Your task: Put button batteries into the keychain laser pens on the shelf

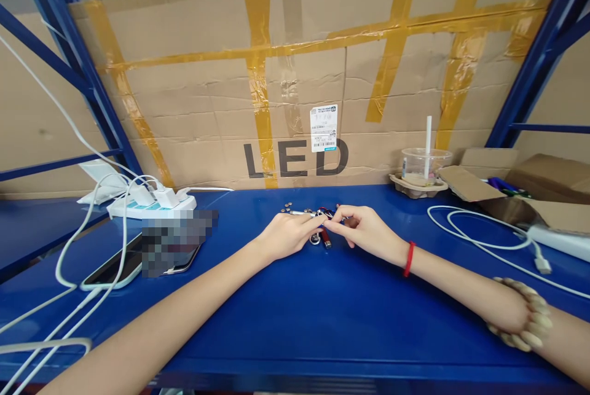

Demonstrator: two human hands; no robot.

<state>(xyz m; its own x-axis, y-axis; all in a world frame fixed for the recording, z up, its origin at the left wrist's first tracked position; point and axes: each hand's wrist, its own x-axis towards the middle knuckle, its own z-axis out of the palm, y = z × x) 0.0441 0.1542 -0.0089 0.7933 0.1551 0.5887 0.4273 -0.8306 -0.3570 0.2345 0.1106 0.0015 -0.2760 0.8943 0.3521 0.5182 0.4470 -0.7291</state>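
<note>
My left hand is closed, its fingers pointing right and pressed together over a small cluster of things. Facing it, my right hand pinches with thumb and index finger, right at the left fingertips. Whatever lies between the fingertips is too small to make out. Below them on the blue shelf top are a small red cylinder with a metal end and a silver ring. A slim silver-white rod shows behind my left hand, near several small round metal pieces. Dark and red bits are partly hidden behind my fingers.
At left lie a phone, a white power strip with plugs, and loose white cables. A plastic cup with a straw, a coiled white cable and an open cardboard box are at right. Cardboard stands behind.
</note>
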